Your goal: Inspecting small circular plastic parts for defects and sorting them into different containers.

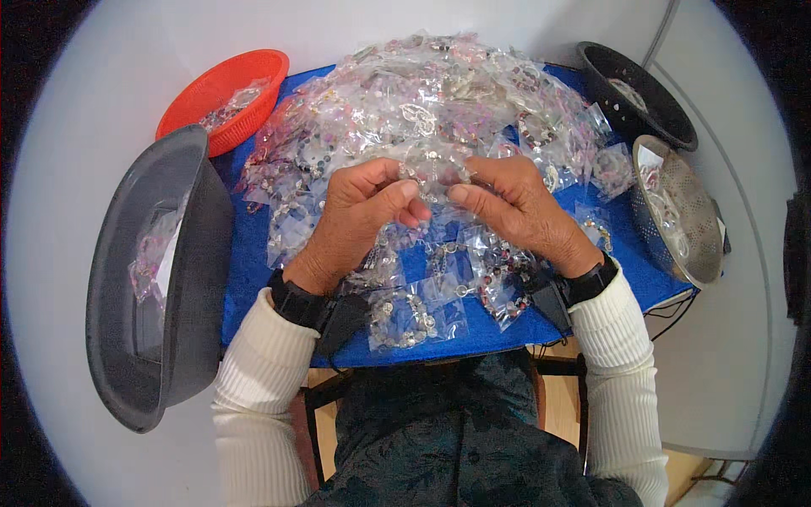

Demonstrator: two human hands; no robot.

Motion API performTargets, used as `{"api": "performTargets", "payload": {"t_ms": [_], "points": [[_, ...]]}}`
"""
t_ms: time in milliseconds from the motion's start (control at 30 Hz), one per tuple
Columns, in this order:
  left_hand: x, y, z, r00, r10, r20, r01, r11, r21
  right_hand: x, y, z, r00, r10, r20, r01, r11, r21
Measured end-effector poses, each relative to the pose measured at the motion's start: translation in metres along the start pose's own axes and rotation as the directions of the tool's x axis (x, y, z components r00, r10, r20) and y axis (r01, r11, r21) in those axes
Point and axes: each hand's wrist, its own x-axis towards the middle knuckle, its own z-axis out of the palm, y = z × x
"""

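Between my two hands is a clear plastic bag with a beaded bracelet [433, 173] in it, held up in front of a big heap. My left hand [359, 211] pinches its left side with thumb and fingers. On the other side, my right hand [519, 203] grips it the same way. Behind them rises the heap of bagged bracelets [422, 93], in clear, pink and purple tones. Closer to me, a bagged bracelet with pale beads [410, 319] lies by the table's front edge, and one with dark red beads [500, 283] lies right of it.
A red plastic basket [177, 106] stands at the back left, a deep grey tub [190, 279] at the near left. On the right are a black basket [676, 127] and a metal colander [701, 220], each with bagged pieces. Blue cloth [253, 300] covers the table.
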Motion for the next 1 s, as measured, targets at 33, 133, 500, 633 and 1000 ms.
{"api": "performTargets", "payload": {"t_ms": [33, 133, 500, 633, 1000], "points": [[-0.0003, -0.0006, -0.0008, 1.0, 0.005, -0.02, -0.005, 1.0, 0.0, 0.0, -0.0001, -0.0007, 1.0, 0.025, 0.019, -0.025, 1.0, -0.01], [-0.0004, -0.002, -0.0052, 0.999, 0.015, -0.044, -0.016, 1.0, -0.013, 0.0002, -0.0012, -0.0018, 0.996, 0.075, 0.057, -0.073, 0.997, -0.032], [-0.0017, -0.0019, -0.0057, 0.999, 0.036, -0.004, -0.036, 0.999, -0.009, 0.0015, -0.003, -0.0031, 0.996, 0.076, 0.043, -0.083, 0.976, 0.199], [-0.0014, -0.002, -0.0055, 1.0, 0.026, 0.002, -0.026, 0.994, -0.103, 0.0011, -0.0015, -0.0022, 0.997, 0.074, 0.033, -0.079, 0.974, 0.214], [-0.0025, -0.0002, -0.0021, 0.996, 0.057, -0.066, -0.069, 0.975, -0.21, 0.0014, -0.0011, -0.0027, 0.996, 0.079, 0.037, -0.085, 0.976, 0.199]]}}
